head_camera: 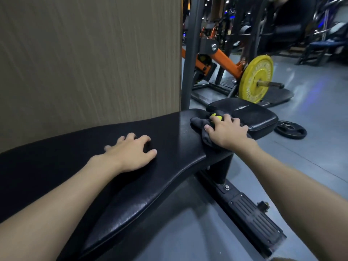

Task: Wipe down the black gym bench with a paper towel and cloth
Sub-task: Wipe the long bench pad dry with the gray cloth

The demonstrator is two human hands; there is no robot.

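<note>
Left fingers (pixel 146 138): spread and arched, tips pressed on the pad. They held nothing that showed and were somewhat blurred.
Left hand (pixel 131 153): rested palm-down near the middle of the long black padded vinyl table (pixel 175 166), with the bare forearm reaching in from the near left.
Right fingers (pixel 228 117): bent over the bunched cloth with the thumb against its left side, gripping it and pressing it down.
Right hand (pixel 228 132): sat on top of the cloth at the far right end of the table, well apart from the left hand. Its forearm came in from the near right.
Cloth: a crumpled dark grey fabric cloth (pixel 199 123) with a yellow-green patch (pixel 216 116) showing just past the fingertips. It lay on the table's far end, and part of it hung over the right edge.
Table: ran from near left to far right, its surface glossy and finely creased.
Seat pad: a shorter black padded seat pad (pixel 254 113) lay just beyond the cloth, with a pale scuff on its top.
Base: a black metal foot with a ribbed tread (pixel 252 219) stood on the grey floor (pixel 310 102), below the table on the right.
Left side: a tall tan wood-grain panel (pixel 84 63) stood just behind the table's far edge.
Far right: a round yellow weight plate (pixel 256 78) sat on a bar, joined to an orange steel arm (pixel 226 61).
Floor: a black weight plate (pixel 291 129) lay flat to the right of the seat pad.
</note>
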